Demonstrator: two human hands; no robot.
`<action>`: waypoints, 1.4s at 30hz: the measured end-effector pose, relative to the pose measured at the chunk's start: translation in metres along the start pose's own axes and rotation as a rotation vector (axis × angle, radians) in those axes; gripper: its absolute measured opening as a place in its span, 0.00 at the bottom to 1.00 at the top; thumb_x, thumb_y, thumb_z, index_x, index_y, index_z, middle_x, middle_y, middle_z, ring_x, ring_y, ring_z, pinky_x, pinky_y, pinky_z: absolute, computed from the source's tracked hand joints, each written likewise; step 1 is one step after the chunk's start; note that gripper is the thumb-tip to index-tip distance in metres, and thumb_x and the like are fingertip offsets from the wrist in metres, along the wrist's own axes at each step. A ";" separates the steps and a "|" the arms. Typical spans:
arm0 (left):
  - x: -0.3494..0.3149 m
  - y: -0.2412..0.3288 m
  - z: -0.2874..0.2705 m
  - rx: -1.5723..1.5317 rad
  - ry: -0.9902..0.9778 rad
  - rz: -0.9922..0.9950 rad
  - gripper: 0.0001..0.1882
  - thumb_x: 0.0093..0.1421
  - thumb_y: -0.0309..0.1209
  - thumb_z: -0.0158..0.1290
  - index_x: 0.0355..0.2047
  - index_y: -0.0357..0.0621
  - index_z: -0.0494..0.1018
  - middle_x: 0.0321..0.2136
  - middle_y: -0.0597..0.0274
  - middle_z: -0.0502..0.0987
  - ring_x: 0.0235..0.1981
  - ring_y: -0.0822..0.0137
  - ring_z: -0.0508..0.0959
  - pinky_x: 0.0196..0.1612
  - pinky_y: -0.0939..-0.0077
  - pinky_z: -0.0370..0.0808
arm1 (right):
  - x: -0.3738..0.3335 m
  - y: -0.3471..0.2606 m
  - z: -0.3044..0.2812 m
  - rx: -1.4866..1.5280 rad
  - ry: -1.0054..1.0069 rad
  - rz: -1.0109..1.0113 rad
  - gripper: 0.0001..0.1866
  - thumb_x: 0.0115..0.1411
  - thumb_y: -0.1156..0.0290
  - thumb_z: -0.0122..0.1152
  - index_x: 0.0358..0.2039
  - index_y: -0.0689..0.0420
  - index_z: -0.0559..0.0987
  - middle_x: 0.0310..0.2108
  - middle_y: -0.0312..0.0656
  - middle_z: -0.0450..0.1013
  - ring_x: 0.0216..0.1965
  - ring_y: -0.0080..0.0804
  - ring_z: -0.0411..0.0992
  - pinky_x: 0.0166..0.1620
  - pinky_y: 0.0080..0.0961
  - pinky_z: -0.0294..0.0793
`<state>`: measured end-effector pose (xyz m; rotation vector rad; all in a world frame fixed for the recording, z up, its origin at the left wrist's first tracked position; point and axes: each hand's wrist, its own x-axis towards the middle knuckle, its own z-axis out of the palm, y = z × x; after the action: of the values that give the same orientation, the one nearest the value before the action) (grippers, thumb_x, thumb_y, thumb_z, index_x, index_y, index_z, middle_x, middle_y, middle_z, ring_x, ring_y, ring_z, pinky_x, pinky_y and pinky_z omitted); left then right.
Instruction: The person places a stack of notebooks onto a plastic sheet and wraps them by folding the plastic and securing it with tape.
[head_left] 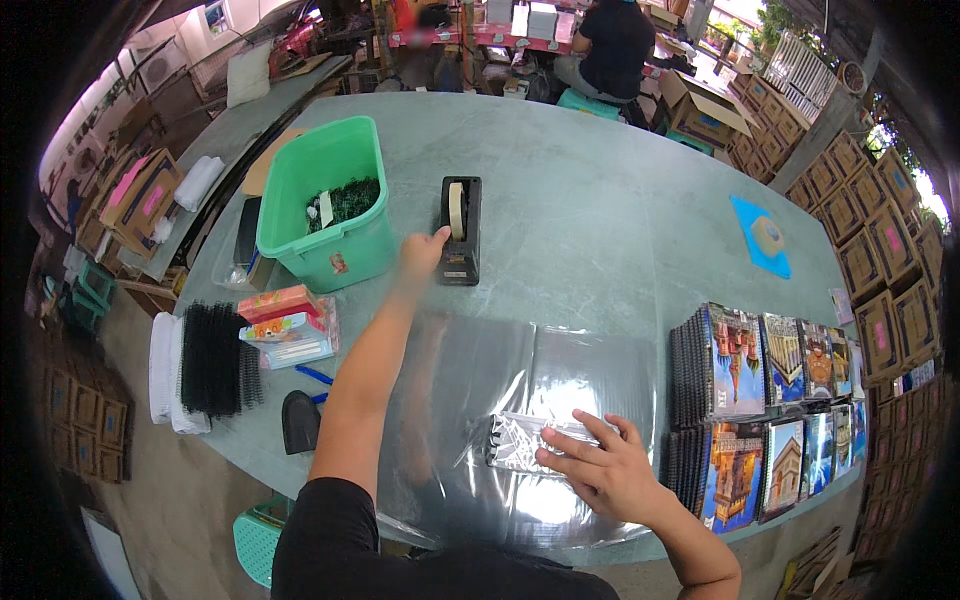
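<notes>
Many cartons (888, 240) beside grey-green table (570, 210); left grip (424, 254) at tape dispenser (461, 266), closure unclear; right grip (612, 470) spread over plastic (440, 430).

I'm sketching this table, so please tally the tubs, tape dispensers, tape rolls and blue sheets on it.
Green plastic tub: 1
Black tape dispenser: 1
Round tan tape rolls, one in the dispenser: 2
Flat blue sheet: 1
Total: 5

A grey-green table (580, 220) bears a green bin (345, 262), tape dispenser (460, 266), plastic sheet (440, 480) and notebooks (736, 365).
</notes>
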<state>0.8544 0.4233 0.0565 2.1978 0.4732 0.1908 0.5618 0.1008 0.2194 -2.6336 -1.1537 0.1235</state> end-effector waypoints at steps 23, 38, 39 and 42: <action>-0.158 0.083 -0.102 -0.321 -0.054 0.252 0.14 0.57 0.34 0.49 0.23 0.35 0.74 0.19 0.64 0.75 0.20 0.73 0.72 0.25 0.78 0.68 | 0.005 0.005 0.004 0.045 0.101 -0.027 0.28 0.45 0.74 0.60 0.50 0.42 0.72 0.56 0.30 0.64 0.55 0.40 0.60 0.50 0.38 0.58; -0.401 0.058 -0.010 -0.396 0.130 0.365 0.08 0.55 0.31 0.55 0.24 0.39 0.77 0.14 0.56 0.74 0.14 0.73 0.71 0.18 0.77 0.66 | -0.003 0.007 0.009 0.060 0.130 -0.140 0.31 0.46 0.75 0.60 0.54 0.45 0.69 0.58 0.31 0.61 0.57 0.45 0.59 0.52 0.40 0.58; -0.398 0.053 -0.007 -0.379 0.170 0.404 0.10 0.54 0.34 0.57 0.22 0.40 0.75 0.14 0.53 0.72 0.14 0.59 0.72 0.18 0.72 0.66 | -0.003 0.009 0.008 0.019 0.117 -0.164 0.33 0.44 0.75 0.61 0.54 0.46 0.68 0.59 0.32 0.60 0.57 0.46 0.58 0.52 0.41 0.59; -0.407 0.032 -0.008 -0.213 0.008 0.284 0.12 0.54 0.36 0.56 0.20 0.40 0.74 0.13 0.53 0.71 0.14 0.59 0.71 0.18 0.69 0.66 | -0.002 0.013 0.000 0.064 0.058 -0.216 0.35 0.43 0.72 0.63 0.55 0.47 0.66 0.58 0.39 0.60 0.56 0.48 0.59 0.52 0.40 0.62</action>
<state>0.4874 0.2489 0.0979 2.0467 0.1348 0.3851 0.5693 0.0910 0.2160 -2.4227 -1.3805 0.0414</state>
